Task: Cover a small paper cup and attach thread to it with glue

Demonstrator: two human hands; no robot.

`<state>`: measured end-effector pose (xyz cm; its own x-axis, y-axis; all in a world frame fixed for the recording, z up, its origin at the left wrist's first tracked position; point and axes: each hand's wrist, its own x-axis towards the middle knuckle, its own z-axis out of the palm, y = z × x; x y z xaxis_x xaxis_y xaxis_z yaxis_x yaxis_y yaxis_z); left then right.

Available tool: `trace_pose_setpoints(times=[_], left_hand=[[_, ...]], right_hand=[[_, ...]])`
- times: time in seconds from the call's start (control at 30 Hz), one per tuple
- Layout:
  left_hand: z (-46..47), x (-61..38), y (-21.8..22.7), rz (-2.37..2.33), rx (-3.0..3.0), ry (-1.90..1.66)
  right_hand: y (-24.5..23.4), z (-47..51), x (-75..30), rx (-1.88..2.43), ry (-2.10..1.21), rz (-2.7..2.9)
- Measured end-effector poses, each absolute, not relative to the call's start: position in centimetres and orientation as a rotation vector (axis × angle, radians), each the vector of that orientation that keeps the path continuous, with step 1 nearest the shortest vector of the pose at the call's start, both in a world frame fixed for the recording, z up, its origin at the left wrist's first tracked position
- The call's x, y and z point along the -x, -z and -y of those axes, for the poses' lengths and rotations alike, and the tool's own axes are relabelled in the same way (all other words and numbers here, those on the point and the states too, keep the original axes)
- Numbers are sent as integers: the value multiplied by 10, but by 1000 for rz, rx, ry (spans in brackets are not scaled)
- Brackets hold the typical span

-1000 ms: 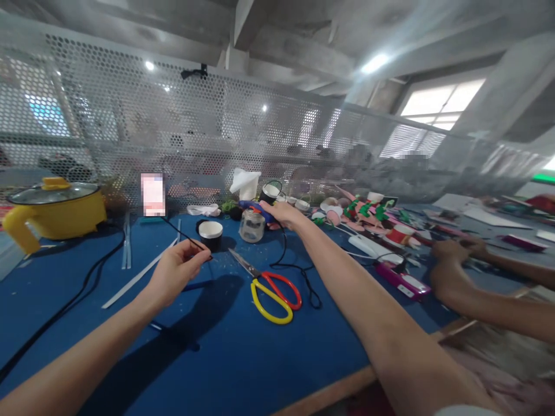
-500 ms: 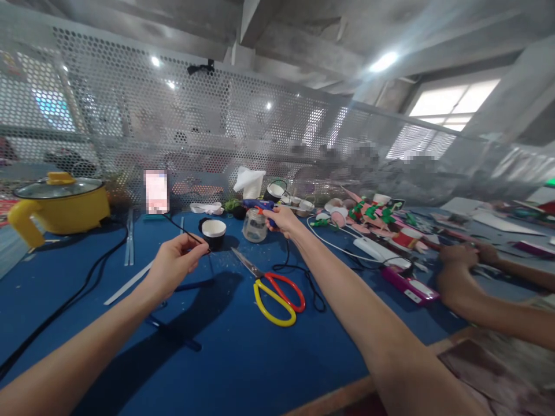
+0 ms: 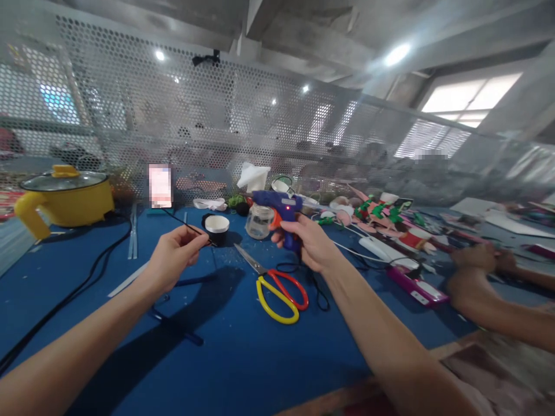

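Observation:
My left hand (image 3: 173,257) is closed, its thumb and fingertips pinching a thin black cord (image 3: 177,219). The cord runs up and to the left from the fingers, and its far end is hard to make out. Just beyond those fingertips stands a small black cup with a white rim (image 3: 217,225). In my right hand (image 3: 313,240) is a blue hot glue gun (image 3: 280,200) with an orange trigger and a lit red light, its nozzle pointing left. Behind the gun sits a clear glass jar (image 3: 259,224). Scissors (image 3: 276,294) with one red and one yellow handle lie between my forearms.
A yellow electric pot (image 3: 73,202) stands at far left, near a lit phone (image 3: 160,188). A purple power strip (image 3: 416,287), cables and pink-green craft pieces (image 3: 381,214) lie on the right. Another person's hands (image 3: 474,260) work there. Perforated metal (image 3: 269,133) stands behind the table.
My right hand has lifted the glue gun from beside the jar and drawn it nearer and to the right. The left hand keeps its pinch on the cord, almost in place.

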<state>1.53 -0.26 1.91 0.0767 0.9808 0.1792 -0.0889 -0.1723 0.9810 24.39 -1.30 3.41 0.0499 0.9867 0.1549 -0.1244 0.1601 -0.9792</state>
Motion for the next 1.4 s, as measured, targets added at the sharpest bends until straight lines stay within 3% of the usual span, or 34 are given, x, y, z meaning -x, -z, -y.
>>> trace_pose_setpoints(times=[0.37, 1.4], left_hand=[[4, -23, -8, -1001, -1334, -1360], [8, -25, -7, -1056, -1386, -1355]], right_hand=[[5, 47, -224, 1004, -1501, 1213], [9, 52, -212, 1134, -1424, 1233]])
